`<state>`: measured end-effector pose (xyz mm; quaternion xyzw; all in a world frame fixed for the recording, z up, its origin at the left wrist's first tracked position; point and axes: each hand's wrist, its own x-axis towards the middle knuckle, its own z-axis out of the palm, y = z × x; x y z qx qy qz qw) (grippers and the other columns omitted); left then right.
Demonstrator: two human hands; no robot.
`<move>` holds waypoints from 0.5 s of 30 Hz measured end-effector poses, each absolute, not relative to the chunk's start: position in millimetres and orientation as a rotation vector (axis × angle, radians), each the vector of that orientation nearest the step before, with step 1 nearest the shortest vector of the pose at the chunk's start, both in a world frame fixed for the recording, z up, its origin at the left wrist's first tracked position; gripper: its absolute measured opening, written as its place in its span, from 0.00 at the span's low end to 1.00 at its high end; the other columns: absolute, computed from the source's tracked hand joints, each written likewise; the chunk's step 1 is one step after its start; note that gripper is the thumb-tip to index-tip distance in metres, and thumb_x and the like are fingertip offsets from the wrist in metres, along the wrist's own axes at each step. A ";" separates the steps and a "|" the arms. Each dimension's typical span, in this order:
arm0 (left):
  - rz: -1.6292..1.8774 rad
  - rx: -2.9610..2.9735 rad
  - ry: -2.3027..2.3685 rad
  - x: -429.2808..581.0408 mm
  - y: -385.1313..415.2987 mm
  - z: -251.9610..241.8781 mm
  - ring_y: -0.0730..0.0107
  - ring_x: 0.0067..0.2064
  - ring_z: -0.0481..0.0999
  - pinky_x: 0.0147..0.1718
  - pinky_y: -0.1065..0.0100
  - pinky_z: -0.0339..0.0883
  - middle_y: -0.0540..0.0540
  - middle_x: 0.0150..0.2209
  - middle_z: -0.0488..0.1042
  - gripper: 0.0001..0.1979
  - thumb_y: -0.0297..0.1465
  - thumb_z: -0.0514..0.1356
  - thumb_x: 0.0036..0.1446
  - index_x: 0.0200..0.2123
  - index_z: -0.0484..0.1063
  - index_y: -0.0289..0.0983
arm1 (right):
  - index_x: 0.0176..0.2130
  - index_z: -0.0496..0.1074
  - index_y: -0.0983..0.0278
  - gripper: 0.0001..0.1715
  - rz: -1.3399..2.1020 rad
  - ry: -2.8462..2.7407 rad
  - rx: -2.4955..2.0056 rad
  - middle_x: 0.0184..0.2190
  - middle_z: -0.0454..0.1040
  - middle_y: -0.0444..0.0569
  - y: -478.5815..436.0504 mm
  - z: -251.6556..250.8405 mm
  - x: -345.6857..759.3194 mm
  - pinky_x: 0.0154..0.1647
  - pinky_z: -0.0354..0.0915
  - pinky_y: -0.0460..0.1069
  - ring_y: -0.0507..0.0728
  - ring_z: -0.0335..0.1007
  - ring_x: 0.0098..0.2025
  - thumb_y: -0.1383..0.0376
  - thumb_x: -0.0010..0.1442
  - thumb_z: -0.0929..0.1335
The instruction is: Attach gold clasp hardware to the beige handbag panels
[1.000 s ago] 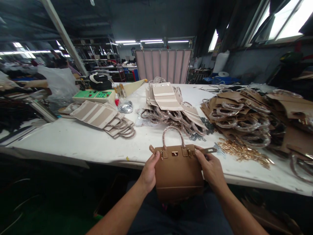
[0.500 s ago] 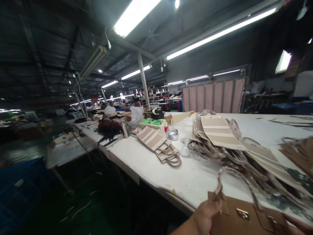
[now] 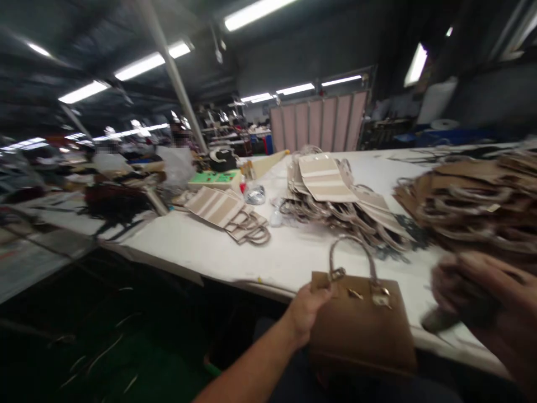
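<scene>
My left hand [image 3: 309,309] grips the upper left corner of a small brown handbag [image 3: 364,330], which has a looped handle and gold clasps and hangs just in front of the white table's edge [image 3: 235,280]. My right hand [image 3: 482,302] is off the bag, at the right over the table edge. Motion smears it, and a dark shape shows under its fingers that I cannot make out. Behind it lies a stack of brown bag pieces [image 3: 474,196].
A heap of beige bag panels with handles [image 3: 331,190] lies at mid table, a smaller fan of them [image 3: 224,210] to the left. A green control box [image 3: 215,180] sits further back. People work at benches far left. A pink folding screen [image 3: 321,120] stands behind.
The view has swung back to the right and down. My right hand has let go of the brown handbag and moved right; my left hand still holds the bag's corner.
</scene>
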<state>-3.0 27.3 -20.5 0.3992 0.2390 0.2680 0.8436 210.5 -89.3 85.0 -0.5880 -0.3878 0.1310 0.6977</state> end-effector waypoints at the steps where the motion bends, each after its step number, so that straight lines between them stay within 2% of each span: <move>1: 0.541 0.840 0.499 -1.4 26.6 -18.4 0.40 0.54 0.82 0.64 0.42 0.64 0.33 0.48 0.84 0.26 0.44 0.74 0.54 0.51 0.82 0.33 | 0.24 0.73 0.59 0.25 0.545 -0.803 -1.176 0.18 0.61 0.44 -89.4 94.5 210.2 0.13 0.58 0.49 0.53 0.57 0.17 0.44 0.57 0.75; 3: 0.472 0.854 0.468 1.8 25.6 -16.7 0.45 0.53 0.82 0.62 0.46 0.67 0.33 0.49 0.83 0.27 0.43 0.73 0.57 0.53 0.80 0.33 | 0.24 0.69 0.60 0.24 0.773 -0.699 -0.966 0.18 0.59 0.40 -82.0 106.4 206.2 0.14 0.59 0.46 0.49 0.53 0.16 0.49 0.56 0.77; 8: 0.357 0.915 0.456 1.7 7.3 -13.1 0.53 0.49 0.83 0.54 0.59 0.71 0.37 0.48 0.84 0.22 0.40 0.74 0.56 0.50 0.82 0.34 | 0.23 0.62 0.61 0.30 0.936 -0.610 -0.858 0.18 0.57 0.36 -55.1 101.9 196.6 0.13 0.59 0.43 0.47 0.51 0.16 0.52 0.55 0.80; 15: 0.297 0.780 0.430 1.0 -12.8 -10.7 0.53 0.52 0.82 0.59 0.57 0.68 0.39 0.49 0.84 0.21 0.40 0.73 0.58 0.52 0.83 0.37 | 0.23 0.59 0.61 0.33 1.095 -0.515 -0.861 0.17 0.56 0.35 -52.2 76.5 195.8 0.12 0.55 0.41 0.46 0.48 0.16 0.52 0.54 0.81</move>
